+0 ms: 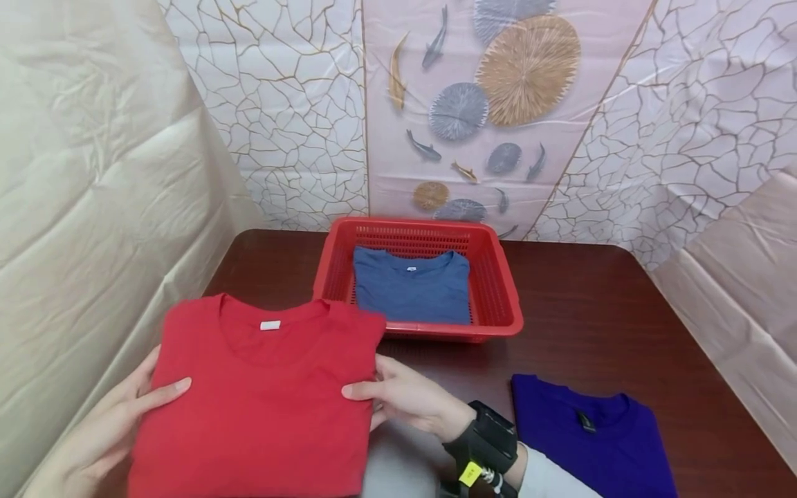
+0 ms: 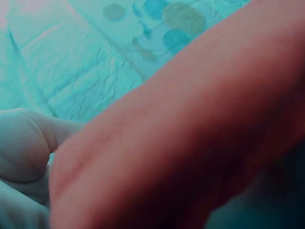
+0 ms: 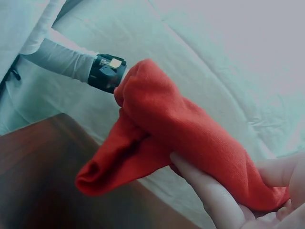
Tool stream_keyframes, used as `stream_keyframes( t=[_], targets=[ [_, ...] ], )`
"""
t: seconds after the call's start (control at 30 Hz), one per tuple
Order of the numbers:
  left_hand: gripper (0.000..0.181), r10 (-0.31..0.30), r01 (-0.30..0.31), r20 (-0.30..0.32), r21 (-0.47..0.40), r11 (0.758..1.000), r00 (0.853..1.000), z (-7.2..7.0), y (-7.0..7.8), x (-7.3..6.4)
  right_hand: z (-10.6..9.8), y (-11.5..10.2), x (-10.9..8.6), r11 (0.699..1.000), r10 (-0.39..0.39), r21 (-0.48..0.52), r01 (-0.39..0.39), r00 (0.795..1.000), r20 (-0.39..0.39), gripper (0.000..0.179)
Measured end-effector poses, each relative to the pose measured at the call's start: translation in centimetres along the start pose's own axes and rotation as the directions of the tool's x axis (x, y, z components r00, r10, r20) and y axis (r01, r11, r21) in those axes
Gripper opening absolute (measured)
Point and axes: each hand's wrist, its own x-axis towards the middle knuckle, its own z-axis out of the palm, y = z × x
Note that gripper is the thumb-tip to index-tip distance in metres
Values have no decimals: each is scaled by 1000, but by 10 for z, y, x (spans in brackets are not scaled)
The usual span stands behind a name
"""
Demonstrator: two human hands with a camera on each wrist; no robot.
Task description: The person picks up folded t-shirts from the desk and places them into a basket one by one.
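A folded red T-shirt (image 1: 261, 408) with a white neck label is held up at the front left in the head view. My left hand (image 1: 115, 422) grips its left side, thumb on top and fingers hidden beneath. On the opposite side my right hand (image 1: 407, 398) pinches the edge, thumb over the cloth. In the right wrist view the red T-shirt (image 3: 190, 129) shows as a thick fold between thumb and fingers (image 3: 209, 191), its lower part hanging loose. The left wrist view shows the red cloth (image 2: 167, 129) close up, with part of the left hand (image 2: 24, 148) beside it.
Behind the shirt, a red plastic basket (image 1: 510, 304) stands on the dark wooden table (image 1: 579, 304) with a folded blue-grey T-shirt (image 1: 411, 290) inside. A folded purple T-shirt (image 1: 591, 436) lies at the front right. Fabric curtains (image 1: 292, 104) enclose the table's back and sides.
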Motion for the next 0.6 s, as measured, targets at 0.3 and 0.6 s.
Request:
stream_keyframes(
  t=[0.3, 0.6],
  targets=[
    [70, -95, 95, -27, 5, 995, 995, 32, 52, 29, -25, -31, -19, 999, -42, -29, 40, 997, -72, 47],
    [73, -46, 53, 60, -127, 990, 997, 60, 76, 78, -62, -55, -32, 999, -34, -37, 26, 976, -217, 49]
  ],
)
